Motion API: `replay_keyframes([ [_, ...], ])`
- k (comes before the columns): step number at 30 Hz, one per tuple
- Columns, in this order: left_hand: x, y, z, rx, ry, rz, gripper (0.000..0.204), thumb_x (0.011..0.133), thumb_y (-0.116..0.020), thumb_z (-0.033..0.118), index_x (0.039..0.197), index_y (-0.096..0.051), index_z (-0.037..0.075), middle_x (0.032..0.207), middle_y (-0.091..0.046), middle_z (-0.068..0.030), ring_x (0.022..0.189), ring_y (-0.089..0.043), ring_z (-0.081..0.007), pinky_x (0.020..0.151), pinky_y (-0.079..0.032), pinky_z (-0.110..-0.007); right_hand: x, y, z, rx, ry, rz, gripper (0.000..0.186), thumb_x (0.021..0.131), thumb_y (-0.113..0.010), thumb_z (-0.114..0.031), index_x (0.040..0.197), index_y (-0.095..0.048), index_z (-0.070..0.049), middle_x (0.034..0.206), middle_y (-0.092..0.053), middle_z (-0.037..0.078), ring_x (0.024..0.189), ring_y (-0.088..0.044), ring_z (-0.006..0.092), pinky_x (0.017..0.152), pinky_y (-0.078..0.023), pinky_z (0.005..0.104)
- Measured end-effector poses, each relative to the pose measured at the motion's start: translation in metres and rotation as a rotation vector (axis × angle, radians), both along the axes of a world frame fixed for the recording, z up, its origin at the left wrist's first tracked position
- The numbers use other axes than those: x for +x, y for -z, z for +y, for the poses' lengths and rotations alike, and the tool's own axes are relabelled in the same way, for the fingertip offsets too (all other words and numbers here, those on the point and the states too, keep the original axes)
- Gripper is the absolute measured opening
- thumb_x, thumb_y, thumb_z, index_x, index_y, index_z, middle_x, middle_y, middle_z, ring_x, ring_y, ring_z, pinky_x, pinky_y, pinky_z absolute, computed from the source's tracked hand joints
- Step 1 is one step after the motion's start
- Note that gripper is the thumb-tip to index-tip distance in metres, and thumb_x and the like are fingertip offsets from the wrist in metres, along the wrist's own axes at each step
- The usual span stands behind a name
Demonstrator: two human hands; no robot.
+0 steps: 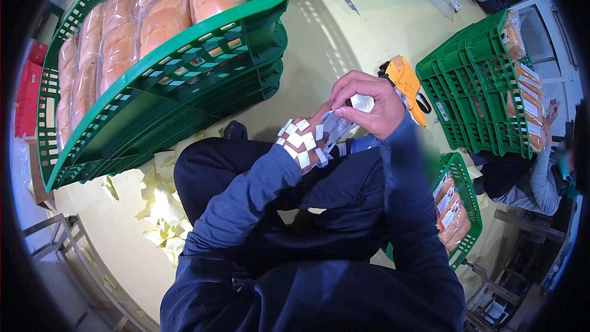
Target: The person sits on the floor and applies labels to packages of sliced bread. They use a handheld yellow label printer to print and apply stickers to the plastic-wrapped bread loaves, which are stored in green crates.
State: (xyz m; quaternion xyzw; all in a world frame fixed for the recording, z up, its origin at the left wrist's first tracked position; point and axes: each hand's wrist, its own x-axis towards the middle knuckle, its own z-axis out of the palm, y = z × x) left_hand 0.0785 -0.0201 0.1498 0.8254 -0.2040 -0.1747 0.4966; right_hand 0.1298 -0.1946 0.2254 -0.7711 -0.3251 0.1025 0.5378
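Note:
Several small white labels (296,139) are stuck over the back of my left hand (312,128). That hand is closed on a strip of pale labels (335,128), which hangs down beside the palm; some of its fingers are hidden. My right hand (382,109) meets it from the right, thumb and forefinger pinched at the strip's upper edge. A white round shape (362,103) shows through the loop of its fingers. Just beyond the right hand, a yellow-orange hand-held labeller (403,81) with black parts lies on the floor.
Stacked green crates (178,64) at the left hold bagged bread rolls (166,21). More green crates (470,83) stand at the right, and a low crate (458,255) holds packed bread (452,212). Yellowish paper scraps (165,200) litter the floor. Another person's sleeve (533,181) shows far right.

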Motion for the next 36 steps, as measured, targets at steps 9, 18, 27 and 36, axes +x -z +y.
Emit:
replay_keyframes([
  [9, 0.002, 0.0, 0.006, -0.55, -0.322, 0.182, 0.053, 0.086, -0.046, 0.002, 0.134, -0.025, 0.004, 0.113, -0.057, -0.0191, 0.098, -0.063, -0.0238, 0.083, -0.053, -0.034, 0.01, 0.018, -0.018, 0.12, 0.182, 0.24, 0.008, 0.078, -0.066, -0.007, 0.081, -0.061, -0.001, 0.089, -0.057, 0.005, 0.086, -0.055, 0.0148, 0.082, -0.043, 0.0285],
  [18, 0.003, -0.008, 0.001, -0.644, -0.505, 0.09, 0.028, 0.086, -0.045, -0.005, 0.112, -0.048, 0.002, 0.095, -0.06, -0.0133, 0.078, -0.061, -0.0124, 0.068, -0.05, -0.025, 0.006, 0.022, -0.005, 0.01, 0.152, 0.163, 0.009, 0.077, -0.067, -0.007, 0.081, -0.062, -0.002, 0.088, -0.055, 0.005, 0.084, -0.054, 0.0147, 0.081, -0.043, 0.0276],
  [27, -0.004, -0.02, 0.002, -0.601, -0.567, 0.07, 0.011, 0.086, -0.055, 0.006, 0.093, -0.06, -0.001, 0.073, -0.061, -0.005, 0.064, -0.053, -0.0066, 0.056, -0.043, -0.024, 0.001, 0.015, 0.002, -0.032, 0.136, 0.151, 0.008, 0.075, -0.068, -0.005, 0.081, -0.062, -0.002, 0.086, -0.054, 0.005, 0.08, -0.053, 0.0141, 0.076, -0.042, 0.0281],
  [36, 0.005, 0.003, 0.013, -0.666, -0.662, 0.084, 0.011, 0.087, -0.057, 0.009, 0.089, -0.061, -0.001, 0.069, -0.061, -0.0041, 0.059, -0.052, -0.0054, 0.052, -0.042, -0.023, -0.006, -0.013, 0.004, 0.008, 0.153, -0.201, 0.009, 0.073, -0.066, -0.001, 0.08, -0.06, -0.002, 0.09, -0.056, 0.01, 0.083, -0.056, 0.021, 0.079, -0.043, 0.0305],
])
